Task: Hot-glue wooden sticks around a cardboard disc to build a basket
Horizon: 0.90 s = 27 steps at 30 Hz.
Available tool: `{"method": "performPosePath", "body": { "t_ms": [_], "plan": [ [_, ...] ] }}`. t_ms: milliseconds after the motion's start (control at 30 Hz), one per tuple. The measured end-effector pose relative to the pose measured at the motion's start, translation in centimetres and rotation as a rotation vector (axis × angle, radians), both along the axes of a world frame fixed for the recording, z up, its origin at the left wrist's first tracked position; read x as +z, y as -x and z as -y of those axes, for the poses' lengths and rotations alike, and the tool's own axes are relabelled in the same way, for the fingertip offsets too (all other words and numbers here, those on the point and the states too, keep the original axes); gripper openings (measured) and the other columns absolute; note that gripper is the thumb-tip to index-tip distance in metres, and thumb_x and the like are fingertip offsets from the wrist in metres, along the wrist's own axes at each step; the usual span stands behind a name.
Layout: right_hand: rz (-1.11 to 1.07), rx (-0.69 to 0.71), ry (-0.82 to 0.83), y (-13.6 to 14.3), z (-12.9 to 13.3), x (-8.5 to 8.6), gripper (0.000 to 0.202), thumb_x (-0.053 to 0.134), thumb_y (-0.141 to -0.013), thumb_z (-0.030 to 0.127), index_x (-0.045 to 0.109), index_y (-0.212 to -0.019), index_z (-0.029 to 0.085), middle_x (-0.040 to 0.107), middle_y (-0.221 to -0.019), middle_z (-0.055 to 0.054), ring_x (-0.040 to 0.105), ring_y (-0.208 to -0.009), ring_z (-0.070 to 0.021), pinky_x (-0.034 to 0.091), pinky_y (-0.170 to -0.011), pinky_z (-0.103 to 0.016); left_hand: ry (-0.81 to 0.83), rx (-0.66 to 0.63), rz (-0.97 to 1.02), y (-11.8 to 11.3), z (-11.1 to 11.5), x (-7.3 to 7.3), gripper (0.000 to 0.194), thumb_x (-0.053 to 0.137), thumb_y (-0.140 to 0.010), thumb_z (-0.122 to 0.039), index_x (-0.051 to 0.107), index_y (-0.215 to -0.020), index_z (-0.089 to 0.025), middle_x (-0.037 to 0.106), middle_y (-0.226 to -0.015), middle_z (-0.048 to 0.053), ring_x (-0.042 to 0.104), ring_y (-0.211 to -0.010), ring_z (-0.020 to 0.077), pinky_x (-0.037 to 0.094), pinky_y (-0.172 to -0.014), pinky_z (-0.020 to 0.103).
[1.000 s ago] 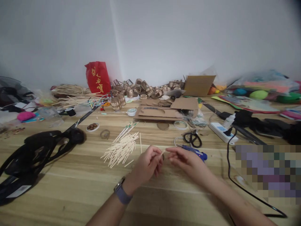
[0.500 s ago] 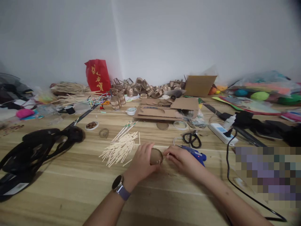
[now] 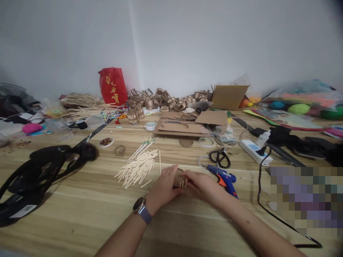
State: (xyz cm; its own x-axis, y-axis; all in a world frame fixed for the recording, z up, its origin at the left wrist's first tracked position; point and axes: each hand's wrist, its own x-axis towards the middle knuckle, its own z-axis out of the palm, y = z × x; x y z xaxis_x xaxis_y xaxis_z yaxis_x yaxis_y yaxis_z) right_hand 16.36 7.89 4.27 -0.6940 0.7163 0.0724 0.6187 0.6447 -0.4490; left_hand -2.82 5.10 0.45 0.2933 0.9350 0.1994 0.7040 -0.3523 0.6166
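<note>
1. Head view: cardboard disc (image 3: 178,177) w/ a few short sticks (image 3: 182,184) upright at its near edge. Looks light, fairly stiff, not slippery; stick joints prob. fragile, so best held by bare rim, clear of sticks.
2. Head, re position: disc is btwn my hands, right of the stick pile (image 3: 139,166), left of the glue gun (image 3: 223,177). My L hand (image 3: 163,187) grips its left side, thumb nearest me. My R hand (image 3: 200,184) curls in at right edge, beside the sticks; can't tell if it's pinching anything.
</note>
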Motion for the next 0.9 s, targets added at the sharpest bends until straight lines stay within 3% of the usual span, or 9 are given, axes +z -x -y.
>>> {"method": "performPosePath", "body": {
  "t_ms": [267,567,900],
  "plan": [
    [0.068,0.020,-0.029,0.2,0.0,-0.2,0.036,0.043,-0.086,0.011,0.053,-0.120,0.019,0.071,-0.104,-0.010,0.066,-0.094,-0.0219,0.048,-0.076,-0.030,0.006,-0.013,0.016,-0.1,0.1,0.2,0.084,0.078,-0.068,-0.019,0.033,-0.139,-0.015,0.042,-0.143,0.018,0.036,-0.134,0.0311,0.032,-0.113,0.049],
    [-0.039,0.039,-0.046,0.3,0.5,-0.3,0.017,0.041,-0.086,0.011,0.055,-0.088,0.020,0.067,-0.087,-0.006,0.061,-0.079,-0.0181,0.044,-0.068,-0.026,-0.044,-0.036,0.084,0.2,-0.4,-0.5,0.079,0.074,-0.069,-0.018,0.035,-0.138,-0.023,0.047,-0.138,0.012,0.042,-0.129,0.0304,0.037,-0.108,0.052],
    [-0.037,0.002,-0.067,0.3,0.6,-1.2,0.014,0.042,-0.088,0.014,0.053,-0.083,0.020,0.064,-0.082,-0.005,0.058,-0.074,-0.0173,0.040,-0.065,-0.025,-0.042,-0.065,0.091,0.2,-0.5,0.0,0.075,0.074,-0.069,-0.018,0.039,-0.135,-0.022,0.050,-0.135,0.011,0.044,-0.126,0.0291,0.037,-0.107,0.051]
  ]
}}
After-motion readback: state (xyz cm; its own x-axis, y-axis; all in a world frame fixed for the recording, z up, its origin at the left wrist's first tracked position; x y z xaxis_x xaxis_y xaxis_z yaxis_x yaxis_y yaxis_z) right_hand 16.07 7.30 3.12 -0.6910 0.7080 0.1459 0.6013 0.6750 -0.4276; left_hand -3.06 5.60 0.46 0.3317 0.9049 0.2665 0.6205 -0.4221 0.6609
